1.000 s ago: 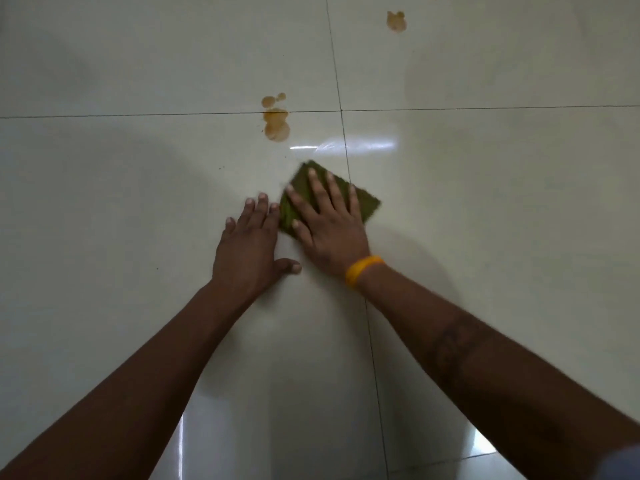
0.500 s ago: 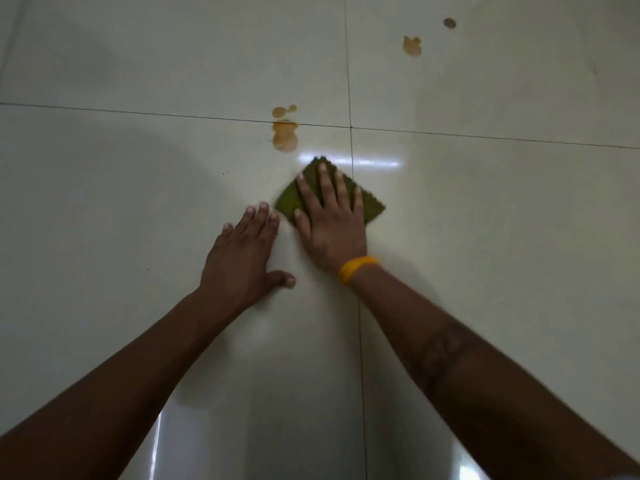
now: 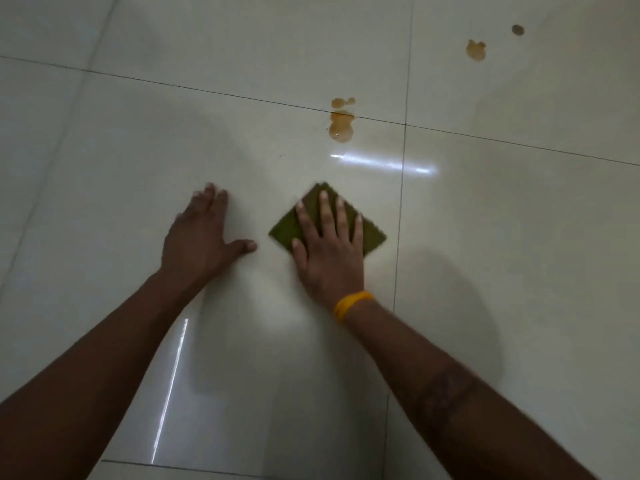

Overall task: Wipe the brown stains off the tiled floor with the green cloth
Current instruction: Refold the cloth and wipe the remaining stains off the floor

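Observation:
The green cloth [image 3: 284, 231] lies flat on the pale tiled floor [image 3: 138, 168], turned like a diamond. My right hand [image 3: 329, 251] presses on it with straight, spread fingers; a yellow band circles that wrist. My left hand [image 3: 199, 237] rests flat on the bare tile a short way left of the cloth, thumb pointing toward it. A brown stain [image 3: 341, 128] with two small drops [image 3: 343, 102] above it sits on the grout line beyond the cloth. Farther right and back lie another brown stain [image 3: 475, 50] and a small dark spot [image 3: 517, 30].
Dark grout lines [image 3: 401, 202] cross the glossy tiles, one running just right of the cloth. A bright light reflection [image 3: 384, 164] streaks the floor between the cloth and the nearest stain.
The view has swung left, so the stains sit farther right. My right hand with the cloth has drawn back from the nearest stain, and my left hand now lies farther from the cloth.

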